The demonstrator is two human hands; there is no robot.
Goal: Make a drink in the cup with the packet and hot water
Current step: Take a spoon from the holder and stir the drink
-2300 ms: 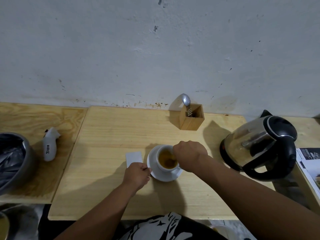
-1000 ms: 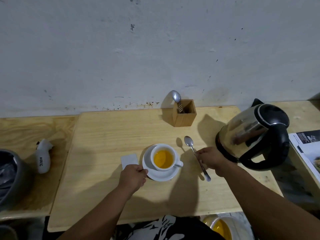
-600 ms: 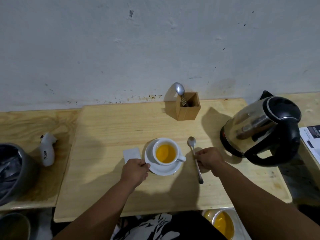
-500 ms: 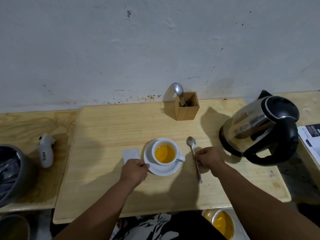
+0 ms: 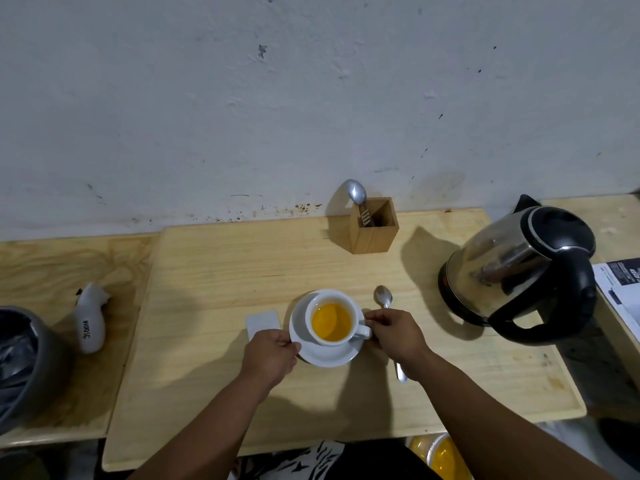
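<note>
1. Cup (image 5: 331,322) – white, centre of frame, upright on saucer (image 5: 325,356); filled w/ orange-yellow liquid; handle points right.
2. Saucer – white, on desk (image 5: 214,278), lower centre.
3. Left hand (image 5: 270,355) – lower centre-left; grip closed on saucer's left rim, thumb on top of rim.
4. Right hand (image 5: 398,336) – just right of cup; fingertips at cup handle / saucer's right rim. Exact hold: cannot tell, contact partly hidden.
5. Packet (image 5: 262,322) – small pale rectangle, flat on desk, just left of saucer, partly under left hand. Open or sealed: cannot tell.
6. Spoon (image 5: 383,299) – metal, lying on desk right of saucer; bowl toward wall, handle runs under right hand, tip shows below wrist.
7. Kettle (image 5: 519,268) – steel body, black lid + handle, right side of frame, on desk, well apart from cup.
8. Wooden holder (image 5: 372,233) – square box, upper centre of desk near wall; 2nd spoon (image 5: 357,192) stands in it, bowl up.
9. White gadget (image 5: 90,323) – left of frame, on adjoining board; dark lettering, unreadable.
10. Grey bin (image 5: 31,362) – far left edge, dark liner.
11. Printed paper (image 5: 620,289) – far right edge.
</note>
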